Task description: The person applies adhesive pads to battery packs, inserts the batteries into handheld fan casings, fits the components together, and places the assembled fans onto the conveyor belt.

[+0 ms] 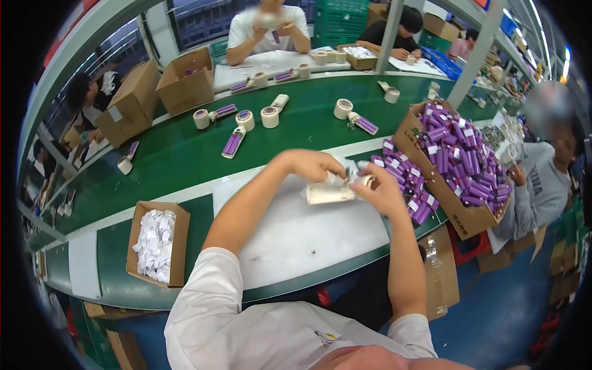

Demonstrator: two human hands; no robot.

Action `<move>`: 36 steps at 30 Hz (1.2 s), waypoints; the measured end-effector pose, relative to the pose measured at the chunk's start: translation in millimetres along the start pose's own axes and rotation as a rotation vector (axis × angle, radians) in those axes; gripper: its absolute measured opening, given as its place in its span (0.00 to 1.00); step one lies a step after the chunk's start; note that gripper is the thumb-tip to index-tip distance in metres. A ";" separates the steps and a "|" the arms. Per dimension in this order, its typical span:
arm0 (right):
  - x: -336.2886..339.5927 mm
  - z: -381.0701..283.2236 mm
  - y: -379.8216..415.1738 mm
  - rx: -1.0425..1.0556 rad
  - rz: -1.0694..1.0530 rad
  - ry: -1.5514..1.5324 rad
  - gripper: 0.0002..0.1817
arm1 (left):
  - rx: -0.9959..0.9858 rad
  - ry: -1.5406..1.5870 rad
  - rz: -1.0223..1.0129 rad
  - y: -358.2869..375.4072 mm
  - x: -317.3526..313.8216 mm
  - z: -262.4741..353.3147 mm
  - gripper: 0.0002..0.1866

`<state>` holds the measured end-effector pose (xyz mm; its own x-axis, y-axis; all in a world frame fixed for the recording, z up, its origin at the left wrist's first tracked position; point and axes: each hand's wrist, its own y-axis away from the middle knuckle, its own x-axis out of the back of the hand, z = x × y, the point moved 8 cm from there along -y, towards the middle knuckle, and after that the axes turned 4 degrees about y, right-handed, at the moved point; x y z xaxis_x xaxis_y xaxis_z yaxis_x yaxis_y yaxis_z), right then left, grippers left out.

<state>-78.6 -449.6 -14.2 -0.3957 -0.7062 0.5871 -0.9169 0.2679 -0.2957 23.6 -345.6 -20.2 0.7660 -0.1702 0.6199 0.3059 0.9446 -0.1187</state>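
Note:
Over the white work mat (277, 246), both my hands meet at a cream plastic device (330, 193), its long handle part pointing left. My left hand (316, 165) is closed at its upper edge, fingertips pressed near some blurred whitish parts. My right hand (381, 190) wraps around the rounded right end, thumb and fingers bent onto it. Exactly what the fingertips pinch is too blurred to make out. Just right of my right hand lies a pile of purple battery packs (407, 176) with white labels.
A cardboard box of purple packs (465, 160) stands at right; a small box of white paper pieces (155, 243) sits at left. On the green conveyor belt (191, 160) lie cream round housings (245, 119), several with purple packs attached. Other people sit across and at right.

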 end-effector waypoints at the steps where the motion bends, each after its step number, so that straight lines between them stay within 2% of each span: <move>1: -14.3 0.3 0.6 0.029 -0.029 0.049 0.27 | 0.187 0.096 0.120 10.9 20.4 -16.9 0.20; 3: -36.3 -18.6 6.7 0.040 -0.144 0.045 0.25 | 0.559 0.289 0.345 39.1 56.4 -16.2 0.21; 5: -57.7 -21.6 10.3 0.075 -0.251 0.092 0.26 | 0.596 -0.022 0.688 75.7 118.2 -55.9 0.21; 7: -60.0 -20.4 10.9 0.071 -0.253 0.097 0.27 | 0.824 -0.586 0.876 138.8 176.8 -65.0 0.21; 8: -58.3 -19.4 11.5 0.065 -0.250 0.099 0.28 | 0.917 -0.758 0.946 181.1 204.2 -90.1 0.22; 9: -57.5 -20.1 13.0 0.083 -0.266 0.075 0.28 | 1.317 -0.673 0.878 220.5 215.2 -94.8 0.24; 10: -55.0 -19.9 14.9 0.099 -0.277 0.049 0.28 | 1.323 -0.852 0.817 273.4 239.3 -138.3 0.20; 11: -52.8 -21.0 15.5 0.112 -0.281 0.023 0.28 | 1.534 -0.950 0.652 316.5 246.8 -153.7 0.21; 12: -52.7 -24.0 15.3 0.139 -0.304 0.035 0.29 | 1.495 -1.157 0.666 343.5 237.8 -141.5 0.25; 14: -54.5 -19.7 16.1 0.153 -0.286 0.055 0.28 | 1.636 -0.931 0.706 409.7 226.0 -167.3 0.34; 15: -54.4 -18.0 14.4 0.163 -0.280 0.072 0.28 | 1.621 -0.655 0.658 443.3 228.1 -200.7 0.36; 16: -53.5 -16.9 11.3 0.161 -0.274 0.074 0.27 | 1.547 -0.616 0.672 450.5 230.0 -202.4 0.37; 17: -54.3 -16.8 10.4 0.155 -0.280 0.073 0.27 | 1.535 -0.605 0.736 434.0 218.7 -171.0 0.34; 19: -56.6 -17.4 10.2 0.147 -0.293 0.073 0.26 | 1.569 -0.451 0.813 423.6 215.2 -151.5 0.29; 21: -57.0 -17.9 7.3 0.149 -0.299 0.078 0.25 | 1.399 -0.407 0.915 433.2 232.1 -163.2 0.22; 22: -57.5 -18.2 6.3 0.162 -0.289 0.074 0.25 | 1.222 -0.780 0.837 439.0 250.6 -174.3 0.20; 24: -58.5 -18.1 4.4 0.196 -0.270 0.064 0.24 | 1.091 -0.796 0.879 409.0 261.2 -154.7 0.20; 28: -60.0 -20.4 1.9 0.228 -0.278 0.094 0.23 | 1.070 -0.585 1.134 364.4 279.2 -154.1 0.21; 31: -57.5 -22.6 0.8 0.234 -0.271 0.094 0.23 | 1.216 -0.380 1.308 352.3 283.6 -175.9 0.24; 34: -56.9 -24.6 -2.9 0.236 -0.248 0.070 0.23 | 1.286 -0.358 1.529 371.4 301.1 -216.8 0.27; 36: -58.3 -21.5 -2.2 0.240 -0.246 0.047 0.23 | 1.099 -0.502 1.568 362.7 314.4 -223.4 0.30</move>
<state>-54.6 -395.0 -31.6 -0.1717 -0.6983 0.6949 -0.9491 -0.0720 -0.3068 501.6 -119.1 -41.6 -0.2908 0.7331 0.6149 -0.9310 -0.0686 -0.3585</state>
